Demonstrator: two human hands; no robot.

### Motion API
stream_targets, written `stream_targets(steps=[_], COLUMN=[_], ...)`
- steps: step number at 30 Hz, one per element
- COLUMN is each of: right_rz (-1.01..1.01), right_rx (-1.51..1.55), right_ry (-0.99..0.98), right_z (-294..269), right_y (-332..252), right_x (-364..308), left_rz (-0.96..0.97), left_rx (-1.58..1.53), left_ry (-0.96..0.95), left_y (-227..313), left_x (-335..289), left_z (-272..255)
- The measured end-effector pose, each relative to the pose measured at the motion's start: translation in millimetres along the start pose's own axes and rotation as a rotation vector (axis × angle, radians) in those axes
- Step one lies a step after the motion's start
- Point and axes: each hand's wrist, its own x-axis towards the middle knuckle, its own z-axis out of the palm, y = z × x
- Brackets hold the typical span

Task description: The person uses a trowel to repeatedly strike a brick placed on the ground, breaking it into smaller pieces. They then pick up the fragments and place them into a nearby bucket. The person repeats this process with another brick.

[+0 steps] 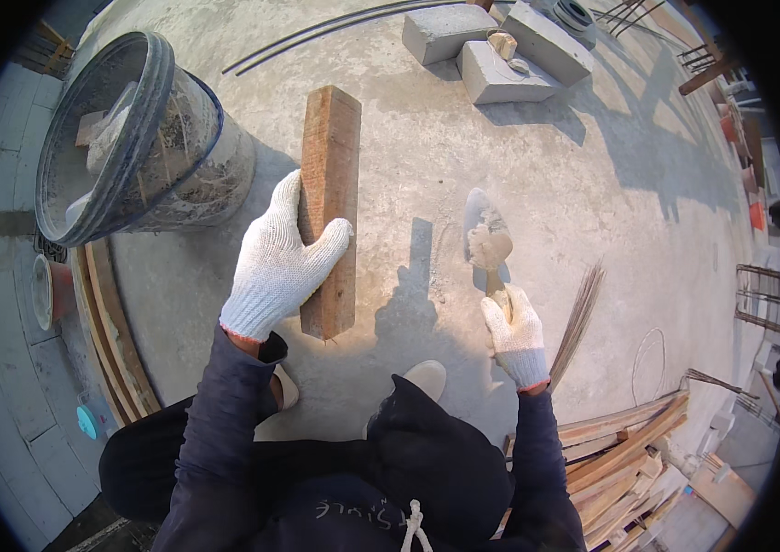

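Observation:
My left hand (275, 267), in a white knitted glove, is closed around a short length of reddish-brown timber (333, 156). The timber stretches away from me; its shadow, falling separately to the right, suggests it is held above the concrete floor (390, 166). In my right hand (513, 336), also gloved, is the handle of a pointing trowel (479, 219). Grey mortar clings to the trowel's blade, which points away from me. Most of the handle is hidden by my fingers.
A dirty bucket (189, 175) with white lumps inside stands far left. Grey blocks (505, 74) lie at the back beside long rods (316, 29). Thin wires (583, 313) lie right of my right hand, and scrap planks (624, 451) are piled at near right. Boards (114, 322) lie left.

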Motion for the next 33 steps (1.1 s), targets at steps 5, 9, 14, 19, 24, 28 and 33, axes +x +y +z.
stream_targets(steps=[5,9,14,19,24,28,33], right_rz=[0.631,0.67,0.379,0.21,0.05,0.311,0.165], right_rx=[0.321,0.306,0.089,0.097,-0.155,-0.065,-0.199], right_ry=[0.155,0.186,0.122,0.057,0.184,0.111,-0.032], right_z=[23.6,70.9,133.7,132.4,74.0,15.4,37.4], right_y=[98.4,98.2,69.2,40.3,45.9,73.9,64.8], right_x=[-120.6,-133.5,-69.5,-6.9,7.8,42.2,55.2], left_rz=[-0.479,-0.57,-0.567,-0.576,-0.487,-0.56,-0.59], left_rx=[0.034,0.049,-0.025,0.0,-0.041,-0.02,-0.03], left_ry=[-0.348,-0.372,-0.348,-0.351,-0.261,-0.263,-0.303], left_y=[-24.3,-26.0,-14.7,-18.8,-25.0,-26.7,-17.6], left_x=[-95.4,-126.9,-110.4,-66.9,-36.3,-44.2,-41.2], left_z=[139.6,188.4,218.5,215.3,201.4,194.8,220.6])
